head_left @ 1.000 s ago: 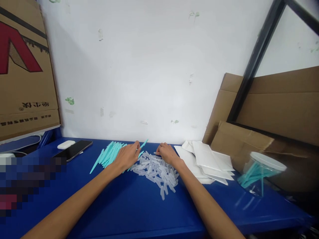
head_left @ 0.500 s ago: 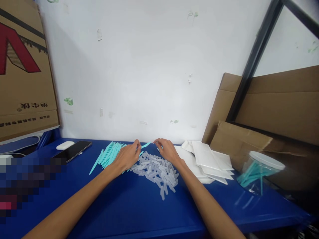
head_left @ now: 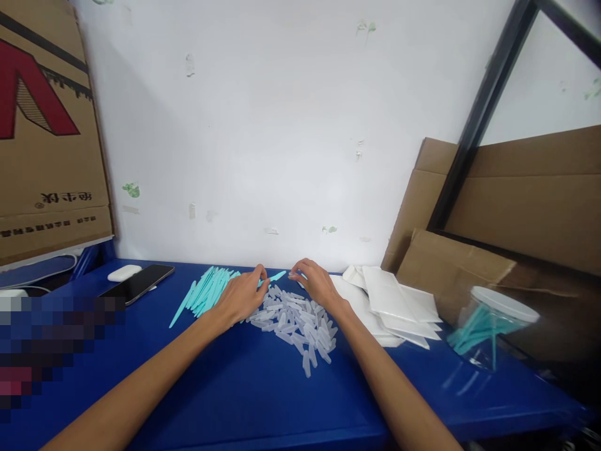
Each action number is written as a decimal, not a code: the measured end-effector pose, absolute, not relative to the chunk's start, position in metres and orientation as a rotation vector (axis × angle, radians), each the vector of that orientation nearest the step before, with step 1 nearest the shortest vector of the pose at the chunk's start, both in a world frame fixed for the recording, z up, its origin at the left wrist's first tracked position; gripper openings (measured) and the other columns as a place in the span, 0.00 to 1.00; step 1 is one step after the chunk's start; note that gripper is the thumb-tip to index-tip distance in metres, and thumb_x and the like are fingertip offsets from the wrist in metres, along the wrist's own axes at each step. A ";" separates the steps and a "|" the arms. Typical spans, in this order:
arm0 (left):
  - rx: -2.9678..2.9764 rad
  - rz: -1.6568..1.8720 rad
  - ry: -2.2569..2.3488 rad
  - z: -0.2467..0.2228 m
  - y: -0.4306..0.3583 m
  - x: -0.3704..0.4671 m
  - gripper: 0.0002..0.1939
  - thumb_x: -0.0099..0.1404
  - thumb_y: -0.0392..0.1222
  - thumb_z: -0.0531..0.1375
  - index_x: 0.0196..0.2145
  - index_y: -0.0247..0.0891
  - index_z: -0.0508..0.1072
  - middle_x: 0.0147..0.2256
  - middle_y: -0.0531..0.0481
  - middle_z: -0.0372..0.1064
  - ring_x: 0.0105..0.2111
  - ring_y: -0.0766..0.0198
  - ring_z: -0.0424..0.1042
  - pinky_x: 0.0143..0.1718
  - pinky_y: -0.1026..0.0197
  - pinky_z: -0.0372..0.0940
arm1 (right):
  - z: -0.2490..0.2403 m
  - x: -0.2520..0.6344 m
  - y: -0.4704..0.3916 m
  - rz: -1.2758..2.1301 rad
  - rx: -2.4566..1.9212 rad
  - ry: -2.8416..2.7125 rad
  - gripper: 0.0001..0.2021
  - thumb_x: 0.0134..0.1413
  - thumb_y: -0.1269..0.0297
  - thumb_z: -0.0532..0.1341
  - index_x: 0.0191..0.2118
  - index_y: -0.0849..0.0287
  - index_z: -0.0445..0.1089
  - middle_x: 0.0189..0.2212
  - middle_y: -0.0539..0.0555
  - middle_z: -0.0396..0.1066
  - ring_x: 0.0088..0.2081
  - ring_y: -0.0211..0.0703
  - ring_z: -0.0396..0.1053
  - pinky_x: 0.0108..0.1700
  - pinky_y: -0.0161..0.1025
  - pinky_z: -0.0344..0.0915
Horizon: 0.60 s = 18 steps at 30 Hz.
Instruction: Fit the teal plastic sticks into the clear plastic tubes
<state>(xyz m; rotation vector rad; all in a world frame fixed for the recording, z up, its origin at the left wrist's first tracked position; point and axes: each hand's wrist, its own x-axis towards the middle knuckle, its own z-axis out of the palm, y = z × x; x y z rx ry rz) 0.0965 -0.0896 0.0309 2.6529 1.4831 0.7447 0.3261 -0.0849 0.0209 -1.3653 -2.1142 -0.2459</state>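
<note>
White wall point(head_left: 282, 125) backs the blue table point(head_left: 235, 388), with moving room toward its near edge, while the right hand point(head_left: 315, 283), any grip impossible to tell, has risen from the translucent pile point(head_left: 297, 318) to near the left hand point(head_left: 241, 297), whose fingers clamp a teal stick point(head_left: 278, 275) reaching between the two, bringing their work together.

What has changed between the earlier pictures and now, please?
The right hand moved off the frosted pieces toward the tip of the teal stick; whether it holds one is unclear. The left hand still grips this stick, now tipped lower. The teal pile, phone and jar stayed.
</note>
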 end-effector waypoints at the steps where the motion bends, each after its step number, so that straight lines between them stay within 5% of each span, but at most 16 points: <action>1: 2.654 0.750 1.481 0.031 -0.090 0.097 0.14 0.71 0.50 0.44 0.43 0.40 0.63 0.31 0.48 0.73 0.32 0.56 0.73 0.29 0.60 0.55 | 0.021 0.326 -0.085 -0.232 -1.367 -2.134 0.09 0.65 0.58 0.56 0.43 0.54 0.71 0.41 0.52 0.74 0.42 0.41 0.70 0.39 0.34 0.60; 18: 2.664 0.722 1.425 0.030 -0.090 0.097 0.14 0.71 0.50 0.45 0.42 0.41 0.64 0.30 0.48 0.73 0.30 0.57 0.72 0.28 0.60 0.54 | 0.023 0.317 -0.086 -0.194 -1.325 -2.183 0.19 0.70 0.57 0.46 0.46 0.54 0.73 0.36 0.54 0.72 0.38 0.40 0.70 0.41 0.35 0.59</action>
